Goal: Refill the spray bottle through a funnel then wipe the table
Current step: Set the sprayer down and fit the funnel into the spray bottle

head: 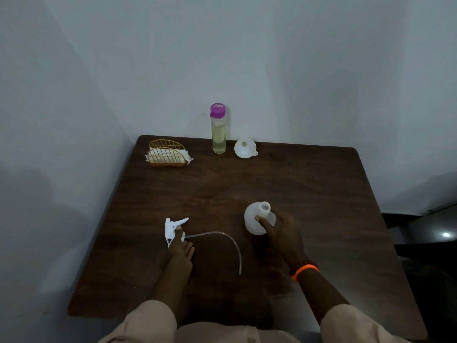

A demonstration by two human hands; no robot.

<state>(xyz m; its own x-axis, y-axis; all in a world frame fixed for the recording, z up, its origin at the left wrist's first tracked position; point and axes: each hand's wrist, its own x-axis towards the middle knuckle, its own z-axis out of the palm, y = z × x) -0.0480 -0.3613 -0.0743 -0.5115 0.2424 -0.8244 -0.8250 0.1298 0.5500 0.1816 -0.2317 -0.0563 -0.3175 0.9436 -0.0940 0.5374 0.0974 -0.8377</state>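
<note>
Head-camera view of a dark wooden table [309, 194] set in a corner of pale walls. At the bottom of the frame, two light-coloured sleeves [150, 323] enter, with the forearms reaching up toward mid-frame. Left of centre, the left hand [181, 251] rests on the tabletop with its fingers curled narrowly around the white trigger sprayer head [173, 229], which lies on its side on the table, detached from its bottle; the thumb presses on the sprayer body. From the sprayer a clear dip tube [222, 237] arcs to the right and then down toward the bottom of the frame, lying on the wood. Right of centre, the right hand [282, 231] grips the white spray bottle [254, 219] from its right side, fingers wrapped partway round the rounded body with the thumb across its front; the bottle stands on the table with its neck open and uncapped. The right wrist carries an orange bracelet [304, 272] beside a dark beaded one. Along the far edge of the table, in the upper middle of the frame, lie, from left to right, a gold wire holder [167, 152] containing white napkins, a tall clear refill bottle [218, 129] with a purple cap and pale yellowish liquid, and just beside it a white funnel [245, 147] tipped on its side.
</note>
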